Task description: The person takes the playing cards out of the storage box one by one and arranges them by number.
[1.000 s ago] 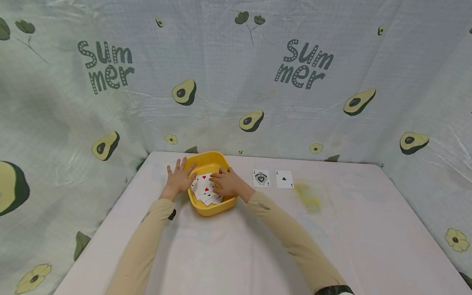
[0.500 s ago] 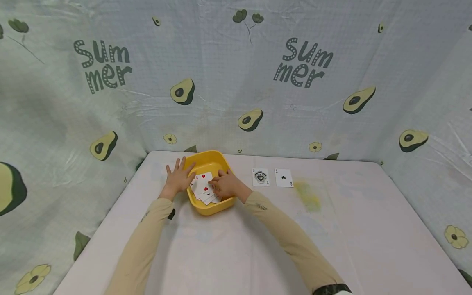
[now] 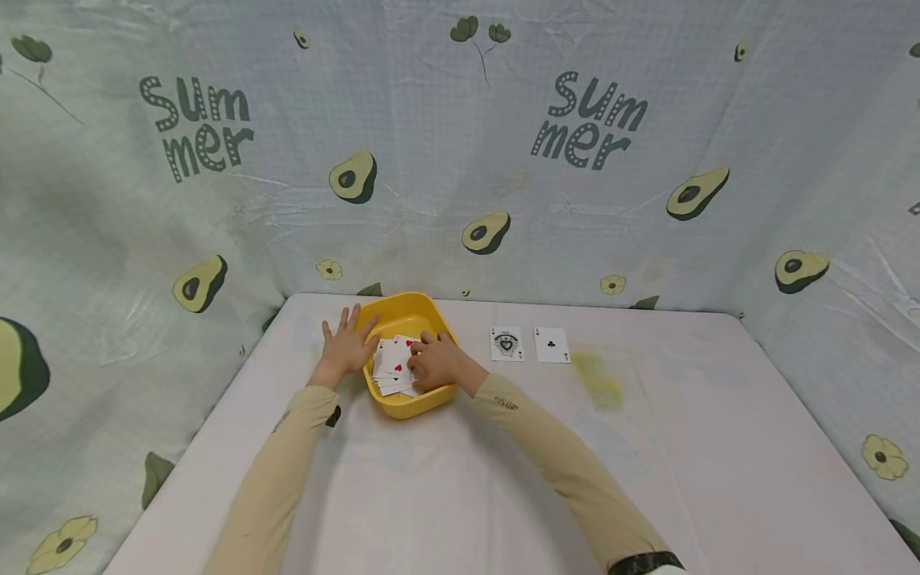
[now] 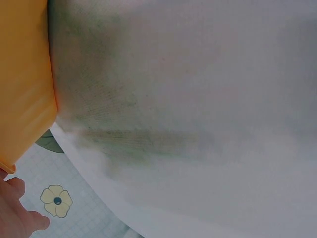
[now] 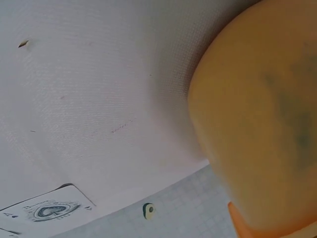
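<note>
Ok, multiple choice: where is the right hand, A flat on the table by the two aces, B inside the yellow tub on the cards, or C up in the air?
B: the right hand lies inside the yellow tub, on the cards.

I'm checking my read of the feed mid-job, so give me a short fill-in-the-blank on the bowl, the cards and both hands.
1. The loose playing cards lie inside the ____ bowl.
2. The left hand rests flat against the bowl's outer ____ side.
3. The right hand reaches ____ the bowl, onto the cards.
4. On the table, ____ cards lie face up: the ace of spades and the ace of clubs.

Missing words: yellow; left; into; two
</note>
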`<state>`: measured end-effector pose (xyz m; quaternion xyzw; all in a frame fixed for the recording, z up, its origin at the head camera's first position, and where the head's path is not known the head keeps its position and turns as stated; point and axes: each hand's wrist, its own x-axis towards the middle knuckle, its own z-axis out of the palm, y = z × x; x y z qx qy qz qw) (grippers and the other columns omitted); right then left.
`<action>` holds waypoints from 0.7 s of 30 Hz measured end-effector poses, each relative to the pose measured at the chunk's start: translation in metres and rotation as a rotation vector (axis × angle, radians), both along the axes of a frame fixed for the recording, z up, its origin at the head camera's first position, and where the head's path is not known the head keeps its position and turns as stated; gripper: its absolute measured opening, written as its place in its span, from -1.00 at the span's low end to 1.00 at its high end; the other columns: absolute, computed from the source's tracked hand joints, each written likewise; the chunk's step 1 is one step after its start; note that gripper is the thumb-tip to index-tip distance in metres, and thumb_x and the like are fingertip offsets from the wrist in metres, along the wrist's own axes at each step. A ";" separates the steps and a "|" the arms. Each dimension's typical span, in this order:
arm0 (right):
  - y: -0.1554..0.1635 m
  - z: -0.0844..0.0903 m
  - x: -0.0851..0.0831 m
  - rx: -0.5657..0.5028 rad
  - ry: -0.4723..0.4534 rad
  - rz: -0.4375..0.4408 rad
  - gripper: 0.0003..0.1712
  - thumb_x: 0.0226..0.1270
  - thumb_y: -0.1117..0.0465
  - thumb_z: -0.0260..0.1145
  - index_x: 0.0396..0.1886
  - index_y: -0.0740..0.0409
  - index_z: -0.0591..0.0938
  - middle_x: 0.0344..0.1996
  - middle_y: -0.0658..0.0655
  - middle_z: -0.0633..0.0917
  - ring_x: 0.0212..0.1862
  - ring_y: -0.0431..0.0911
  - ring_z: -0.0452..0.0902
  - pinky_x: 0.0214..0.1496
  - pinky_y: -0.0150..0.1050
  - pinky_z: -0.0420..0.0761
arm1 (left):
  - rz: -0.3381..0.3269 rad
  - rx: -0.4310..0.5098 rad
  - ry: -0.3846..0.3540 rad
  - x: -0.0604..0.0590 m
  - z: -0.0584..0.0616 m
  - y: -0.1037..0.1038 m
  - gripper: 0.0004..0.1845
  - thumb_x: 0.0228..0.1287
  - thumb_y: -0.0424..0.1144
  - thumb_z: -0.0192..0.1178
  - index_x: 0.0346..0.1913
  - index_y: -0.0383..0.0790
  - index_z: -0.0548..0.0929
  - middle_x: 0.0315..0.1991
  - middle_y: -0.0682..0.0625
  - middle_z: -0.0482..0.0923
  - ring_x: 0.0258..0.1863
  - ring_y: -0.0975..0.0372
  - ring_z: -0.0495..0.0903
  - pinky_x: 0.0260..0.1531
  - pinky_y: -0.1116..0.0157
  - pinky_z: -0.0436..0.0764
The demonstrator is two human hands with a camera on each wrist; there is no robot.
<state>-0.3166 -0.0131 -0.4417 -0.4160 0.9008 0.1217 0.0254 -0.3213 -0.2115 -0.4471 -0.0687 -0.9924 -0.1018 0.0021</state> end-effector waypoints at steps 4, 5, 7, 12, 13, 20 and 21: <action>-0.001 0.001 0.002 -0.026 -0.024 0.013 -0.56 0.14 -0.23 0.13 -0.03 -0.19 0.54 0.12 -0.05 0.44 0.08 -0.10 0.20 0.06 -0.11 0.30 | -0.002 0.002 -0.010 0.001 0.002 0.000 -0.45 0.37 0.00 -0.27 0.36 -0.12 0.10 0.40 -0.29 -0.27 0.37 -0.19 -0.30 0.17 -0.31 -0.32; -0.001 0.001 0.003 -0.030 -0.026 0.016 -0.55 0.14 -0.23 0.13 -0.02 -0.19 0.53 0.14 -0.04 0.43 0.09 -0.09 0.20 0.08 -0.10 0.30 | -0.002 0.004 -0.011 0.001 0.002 -0.001 -0.45 0.37 0.00 -0.27 0.36 -0.12 0.10 0.40 -0.29 -0.28 0.37 -0.18 -0.30 0.17 -0.31 -0.33; -0.001 0.000 0.003 -0.040 -0.032 0.015 -0.54 0.14 -0.23 0.14 0.00 -0.18 0.52 0.16 -0.02 0.42 0.12 -0.07 0.20 0.12 -0.08 0.30 | -0.002 0.006 -0.014 0.001 0.001 -0.001 -0.45 0.37 0.00 -0.27 0.36 -0.12 0.10 0.40 -0.29 -0.28 0.37 -0.18 -0.30 0.17 -0.31 -0.33; -0.001 -0.004 0.003 -0.061 -0.049 -0.006 -0.55 0.14 -0.22 0.15 0.00 -0.20 0.50 0.17 -0.02 0.43 0.12 -0.06 0.22 0.13 -0.08 0.29 | 0.004 0.016 -0.024 0.002 0.000 -0.001 -0.45 0.36 0.00 -0.27 0.36 -0.11 0.10 0.41 -0.28 -0.29 0.38 -0.17 -0.32 0.17 -0.31 -0.35; -0.002 -0.004 0.003 -0.061 -0.053 -0.012 -0.56 0.15 -0.22 0.15 0.00 -0.21 0.50 0.16 -0.04 0.44 0.11 -0.07 0.22 0.11 -0.10 0.29 | 0.006 0.019 -0.026 0.002 0.000 -0.001 -0.45 0.36 0.01 -0.27 0.36 -0.11 0.10 0.41 -0.27 -0.29 0.38 -0.16 -0.32 0.17 -0.30 -0.36; -0.004 -0.006 0.005 -0.071 -0.077 -0.045 -0.53 0.16 -0.21 0.13 0.06 -0.24 0.46 0.09 -0.13 0.52 0.06 -0.12 0.25 0.09 -0.13 0.29 | 0.004 0.010 -0.011 0.003 -0.001 -0.002 -0.45 0.36 -0.01 -0.26 0.35 -0.12 0.11 0.40 -0.29 -0.28 0.37 -0.18 -0.31 0.17 -0.31 -0.34; -0.005 -0.006 0.005 -0.073 -0.075 -0.047 -0.51 0.16 -0.21 0.14 0.08 -0.23 0.46 0.10 -0.12 0.52 0.07 -0.12 0.24 0.10 -0.12 0.29 | 0.002 0.007 -0.009 0.003 -0.001 -0.002 -0.45 0.36 -0.01 -0.26 0.35 -0.12 0.11 0.40 -0.29 -0.28 0.37 -0.18 -0.30 0.17 -0.31 -0.34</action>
